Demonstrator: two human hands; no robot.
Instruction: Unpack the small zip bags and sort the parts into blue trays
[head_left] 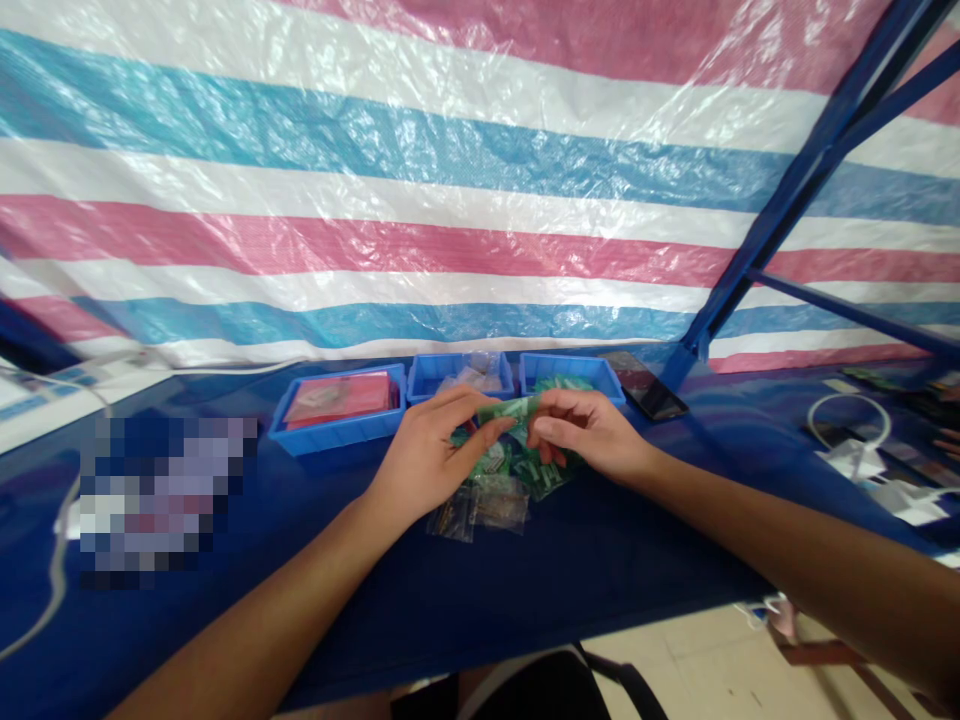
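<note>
Between my hands, just in front of the blue bins, is a small green packet [508, 409]. My left hand [442, 445] pinches its left end between thumb and fingers. At its right end, my right hand [581, 430] has its fingers curled and closed on the packet. Below the hands lie more green packets [544, 478] on the blue table. Nearer to me are small clear plastic bags [499, 505] with thin brownish pieces inside, too small to name. My fingers partly hide the green pile.
Behind my hands stand a left blue bin [337, 437] with red packets, a middle blue bin [424, 365] with clear bags, and a right blue bin [609, 378] with green packets. A black phone [660, 398] lies beside it. White cables [56, 570] run along the left.
</note>
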